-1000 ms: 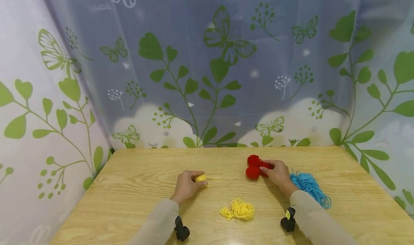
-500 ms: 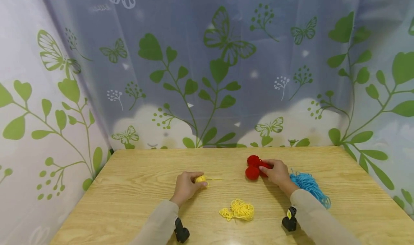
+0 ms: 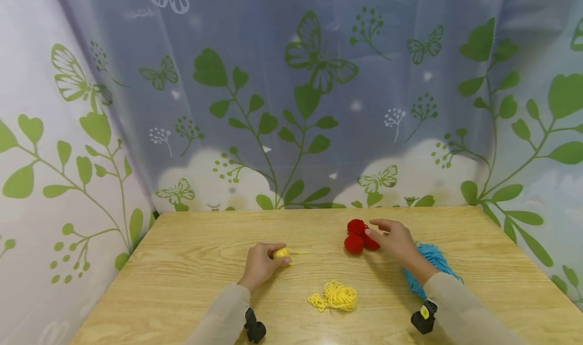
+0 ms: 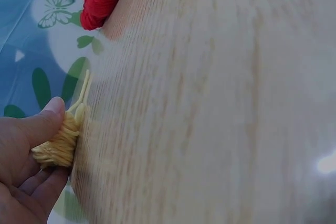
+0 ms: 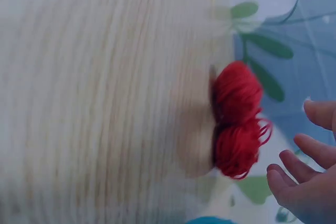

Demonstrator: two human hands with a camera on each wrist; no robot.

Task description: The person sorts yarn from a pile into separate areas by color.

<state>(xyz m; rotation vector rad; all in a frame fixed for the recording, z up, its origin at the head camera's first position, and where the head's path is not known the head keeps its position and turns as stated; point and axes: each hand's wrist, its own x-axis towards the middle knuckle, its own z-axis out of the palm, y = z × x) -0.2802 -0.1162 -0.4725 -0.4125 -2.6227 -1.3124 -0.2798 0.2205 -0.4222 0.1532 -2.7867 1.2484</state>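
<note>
My left hand [image 3: 260,265] pinches a small ball of yellow yarn [image 3: 281,253] between thumb and fingers. A loose strand trails from it to the right along the table. In the left wrist view the wound turns of the yellow ball [image 4: 59,142] show under the thumb. Several red yarn balls [image 3: 354,244] sit clustered at the table's back right. Just right of them is my right hand [image 3: 395,241], with fingers spread. The right wrist view shows a gap between those fingers and the red yarn [image 5: 239,93], and nothing in the grasp.
Between the forearms lies a loose yellow yarn bundle [image 3: 340,297]. A blue yarn skein [image 3: 434,255] lies partly hidden beneath the right forearm. The wooden table [image 3: 196,249] ends at a leaf-patterned curtain [image 3: 246,132] behind.
My right hand has let go of the red yarn, opened its fingers and shifted slightly right. The left hand keeps its hold on the yellow ball in the same place.
</note>
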